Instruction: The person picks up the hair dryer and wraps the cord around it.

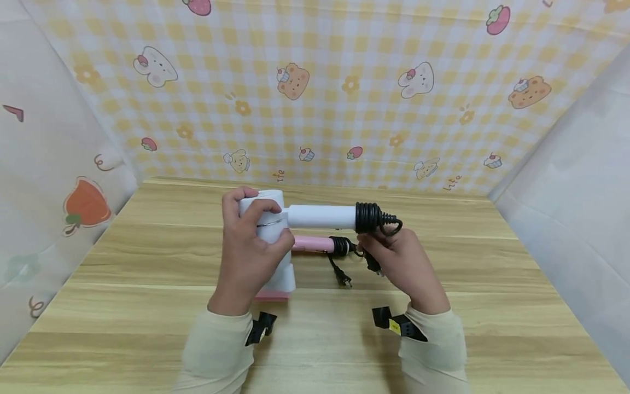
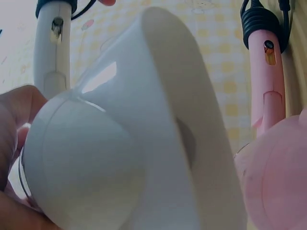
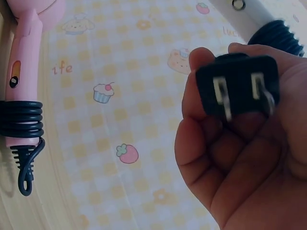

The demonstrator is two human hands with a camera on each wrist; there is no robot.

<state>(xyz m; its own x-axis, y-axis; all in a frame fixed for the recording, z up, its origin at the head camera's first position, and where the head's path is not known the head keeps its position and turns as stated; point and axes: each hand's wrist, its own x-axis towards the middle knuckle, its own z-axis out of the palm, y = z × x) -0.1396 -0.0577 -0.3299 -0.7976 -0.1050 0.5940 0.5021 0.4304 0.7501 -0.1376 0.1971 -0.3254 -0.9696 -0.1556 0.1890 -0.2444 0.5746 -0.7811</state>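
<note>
A white hair dryer [image 1: 322, 216] is held above the table, its handle pointing right. My left hand [image 1: 248, 246] grips its head with fingers and thumb spread round the body. Black cord [image 1: 367, 218] is wound in a coil around the end of the handle. Just below that coil, my right hand [image 1: 401, 260] holds the cord's two-pin plug [image 3: 237, 86], whose prongs face the camera in the right wrist view. Behind and below lies a pink hair dryer [image 1: 315, 244], its head mostly hidden by the white one.
The pink dryer's plug [image 1: 343, 278] lies on the wooden table [image 1: 492, 339], its own cord coiled on the handle. A yellow checked cloth [image 1: 344, 109] with cartoon prints hangs along the back edge. White cloth [image 1: 581, 142] hangs at both sides.
</note>
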